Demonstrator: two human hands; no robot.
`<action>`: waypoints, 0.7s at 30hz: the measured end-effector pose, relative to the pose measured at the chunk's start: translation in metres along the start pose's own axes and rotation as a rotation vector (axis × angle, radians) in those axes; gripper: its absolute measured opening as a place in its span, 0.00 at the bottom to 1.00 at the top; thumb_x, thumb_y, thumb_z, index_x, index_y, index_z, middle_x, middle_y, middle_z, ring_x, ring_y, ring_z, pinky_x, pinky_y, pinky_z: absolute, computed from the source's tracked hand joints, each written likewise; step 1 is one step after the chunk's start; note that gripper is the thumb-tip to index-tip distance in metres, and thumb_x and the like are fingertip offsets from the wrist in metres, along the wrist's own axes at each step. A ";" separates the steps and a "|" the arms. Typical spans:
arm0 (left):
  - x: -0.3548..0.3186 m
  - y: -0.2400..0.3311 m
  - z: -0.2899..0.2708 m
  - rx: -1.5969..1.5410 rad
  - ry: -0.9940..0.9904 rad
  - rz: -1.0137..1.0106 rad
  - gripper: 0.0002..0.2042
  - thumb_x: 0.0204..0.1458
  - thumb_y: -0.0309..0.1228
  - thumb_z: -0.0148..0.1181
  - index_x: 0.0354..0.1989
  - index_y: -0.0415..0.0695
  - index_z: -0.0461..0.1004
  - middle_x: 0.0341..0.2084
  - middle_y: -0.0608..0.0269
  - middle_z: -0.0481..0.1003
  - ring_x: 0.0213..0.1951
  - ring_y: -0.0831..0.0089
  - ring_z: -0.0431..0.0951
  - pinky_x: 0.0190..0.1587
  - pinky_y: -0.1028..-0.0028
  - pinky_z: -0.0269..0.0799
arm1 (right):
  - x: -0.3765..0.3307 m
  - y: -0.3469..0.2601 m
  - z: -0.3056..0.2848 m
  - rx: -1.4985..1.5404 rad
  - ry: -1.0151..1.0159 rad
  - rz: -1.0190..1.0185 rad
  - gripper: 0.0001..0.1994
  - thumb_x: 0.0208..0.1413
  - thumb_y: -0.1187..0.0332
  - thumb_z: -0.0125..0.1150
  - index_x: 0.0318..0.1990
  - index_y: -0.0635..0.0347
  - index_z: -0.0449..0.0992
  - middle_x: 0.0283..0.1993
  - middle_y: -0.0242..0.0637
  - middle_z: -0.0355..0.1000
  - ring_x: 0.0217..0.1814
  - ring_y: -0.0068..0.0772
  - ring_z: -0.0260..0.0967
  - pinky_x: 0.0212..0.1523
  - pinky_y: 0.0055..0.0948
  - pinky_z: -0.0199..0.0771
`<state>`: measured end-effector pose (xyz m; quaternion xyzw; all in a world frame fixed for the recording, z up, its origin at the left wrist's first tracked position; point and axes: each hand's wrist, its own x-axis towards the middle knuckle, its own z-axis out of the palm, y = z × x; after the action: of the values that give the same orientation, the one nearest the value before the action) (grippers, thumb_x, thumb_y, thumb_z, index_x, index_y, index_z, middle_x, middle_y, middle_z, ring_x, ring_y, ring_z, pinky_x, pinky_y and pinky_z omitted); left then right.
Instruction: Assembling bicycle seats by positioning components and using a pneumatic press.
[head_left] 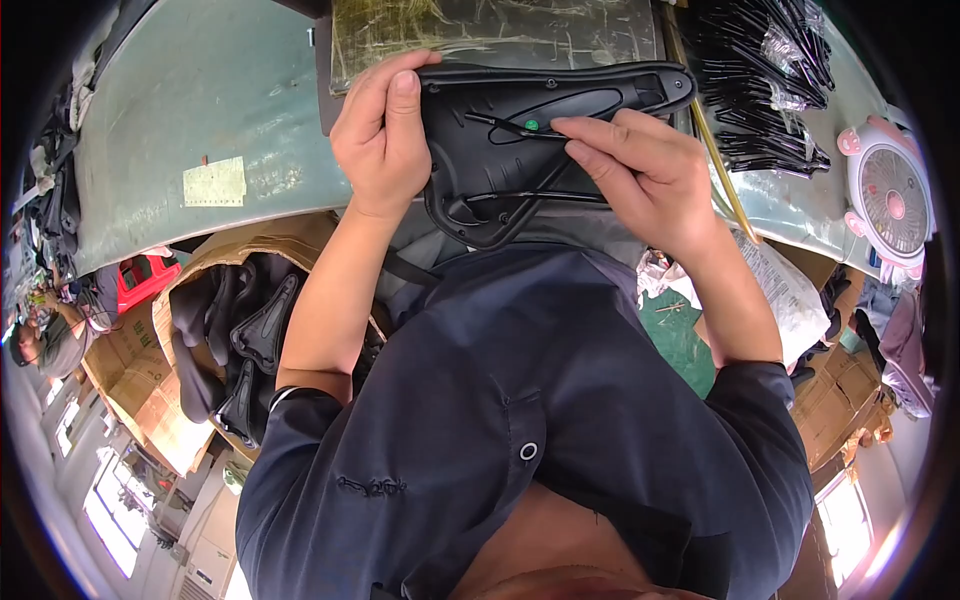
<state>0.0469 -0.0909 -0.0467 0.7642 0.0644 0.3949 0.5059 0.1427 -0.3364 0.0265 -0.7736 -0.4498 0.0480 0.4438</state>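
Holding a black bike seat [545,130] upside down, the person keeps it close to the chest, at about 12 o'clock in the picture. The left hand [380,140] wraps around the wide back end of the seat, with the fingers curled tight over its edge. The right hand [640,170] rests on the underside of the seat, and its fingertips [565,125] pinch at a thin metal rail [500,122] right next to a small green dot [531,125]. The narrow nose of the seat points toward 1 o'clock.

A green table [200,110] lies under the seat, reaching out to 10 o'clock. A pale paper label [214,182] sticks to the table at 10 o'clock. A shiny clear sheet [490,30] sits on the table at 12 o'clock, just behind the seat. A pile of thin black parts in clear bags [765,80] lies at 1 o'clock. A small pink and white fan [890,200] stands at 2 o'clock. A cardboard box [150,380] at 8 o'clock holds more black seats [255,340].
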 end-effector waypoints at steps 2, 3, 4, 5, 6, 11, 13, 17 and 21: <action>0.000 0.000 0.000 0.003 0.003 0.000 0.09 0.70 0.26 0.59 0.47 0.32 0.84 0.42 0.55 0.87 0.46 0.66 0.84 0.55 0.71 0.77 | 0.001 0.000 0.000 -0.001 0.001 -0.007 0.11 0.56 0.75 0.76 0.47 0.57 0.90 0.24 0.35 0.71 0.22 0.30 0.67 0.25 0.31 0.68; 0.000 0.001 0.000 -0.003 0.007 -0.004 0.09 0.70 0.26 0.59 0.47 0.32 0.84 0.42 0.55 0.87 0.46 0.66 0.84 0.55 0.71 0.77 | 0.002 0.000 0.001 0.002 -0.003 0.014 0.11 0.56 0.75 0.76 0.47 0.57 0.90 0.24 0.35 0.71 0.23 0.31 0.67 0.25 0.31 0.68; 0.001 0.001 0.000 -0.011 0.012 -0.007 0.10 0.70 0.26 0.59 0.47 0.32 0.84 0.42 0.55 0.87 0.46 0.66 0.84 0.55 0.71 0.76 | 0.002 0.001 0.001 0.004 -0.006 0.036 0.11 0.56 0.75 0.76 0.47 0.56 0.90 0.24 0.35 0.71 0.23 0.31 0.67 0.25 0.31 0.68; 0.000 0.000 -0.001 -0.011 0.010 -0.007 0.10 0.70 0.26 0.59 0.47 0.32 0.84 0.42 0.55 0.87 0.46 0.66 0.84 0.55 0.71 0.76 | 0.001 0.001 0.002 0.005 -0.005 0.038 0.11 0.56 0.75 0.76 0.47 0.56 0.90 0.24 0.35 0.71 0.23 0.31 0.67 0.25 0.31 0.68; 0.000 0.000 -0.001 -0.018 0.013 -0.014 0.10 0.70 0.25 0.59 0.46 0.32 0.84 0.42 0.55 0.87 0.46 0.66 0.84 0.55 0.71 0.76 | 0.000 0.001 0.003 0.002 -0.002 0.054 0.11 0.56 0.74 0.76 0.47 0.55 0.90 0.24 0.35 0.71 0.23 0.31 0.68 0.25 0.32 0.68; 0.000 -0.001 0.002 -0.059 0.009 -0.017 0.10 0.70 0.25 0.58 0.46 0.33 0.84 0.41 0.56 0.87 0.45 0.66 0.84 0.54 0.70 0.76 | -0.003 0.003 0.002 0.015 -0.047 -0.018 0.11 0.56 0.72 0.76 0.46 0.53 0.90 0.24 0.35 0.72 0.23 0.34 0.69 0.24 0.33 0.69; 0.000 0.001 0.004 0.065 -0.039 0.035 0.09 0.70 0.26 0.59 0.45 0.34 0.85 0.40 0.58 0.87 0.44 0.66 0.84 0.55 0.69 0.74 | -0.001 -0.003 0.002 -0.023 -0.110 -0.085 0.10 0.55 0.72 0.76 0.46 0.53 0.90 0.24 0.34 0.72 0.23 0.36 0.70 0.24 0.35 0.69; -0.001 0.000 0.005 0.041 -0.032 -0.021 0.09 0.69 0.26 0.59 0.44 0.35 0.85 0.40 0.59 0.88 0.44 0.67 0.83 0.56 0.69 0.73 | 0.006 -0.006 -0.006 -0.037 -0.057 -0.076 0.10 0.56 0.72 0.75 0.46 0.54 0.90 0.23 0.35 0.70 0.23 0.36 0.70 0.25 0.35 0.69; 0.000 0.001 0.007 0.009 -0.011 -0.020 0.10 0.69 0.26 0.58 0.44 0.36 0.85 0.40 0.59 0.88 0.44 0.67 0.83 0.57 0.69 0.72 | -0.003 -0.004 -0.009 0.014 0.004 0.054 0.10 0.57 0.73 0.75 0.47 0.56 0.89 0.23 0.36 0.70 0.23 0.35 0.69 0.25 0.35 0.68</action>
<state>0.0511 -0.0964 -0.0473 0.7679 0.0713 0.3854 0.5067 0.1422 -0.3435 0.0335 -0.7825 -0.4273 0.0617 0.4487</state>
